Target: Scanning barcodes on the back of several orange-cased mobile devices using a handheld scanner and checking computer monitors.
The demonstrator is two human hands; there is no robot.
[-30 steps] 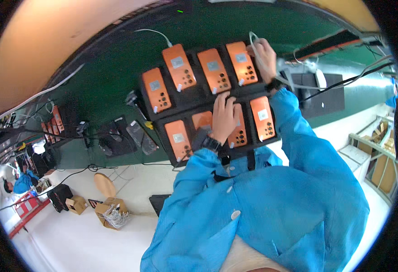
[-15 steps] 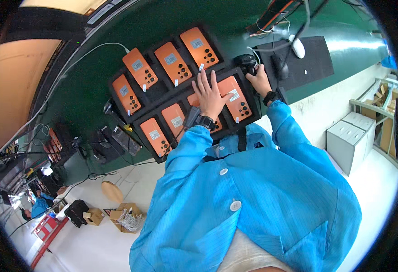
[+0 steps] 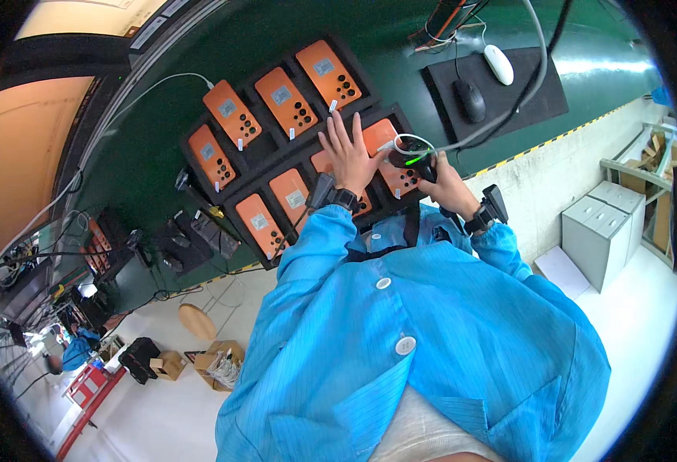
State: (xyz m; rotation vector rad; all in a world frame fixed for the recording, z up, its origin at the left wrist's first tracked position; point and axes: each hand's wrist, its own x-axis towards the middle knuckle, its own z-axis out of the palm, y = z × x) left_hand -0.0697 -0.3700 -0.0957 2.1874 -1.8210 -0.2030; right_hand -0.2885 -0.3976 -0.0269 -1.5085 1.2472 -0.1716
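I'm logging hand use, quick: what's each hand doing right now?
Left hand: open, fingers spread, over an orange phone; whether it touches cannot be told.
Right hand: closed, holding a black scanner.

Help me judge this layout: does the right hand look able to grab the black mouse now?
Probably not just now: the right hand holds a black scanner, and a grey cable crosses between hand and black mouse, though the mouse lies uncovered on the dark mat.
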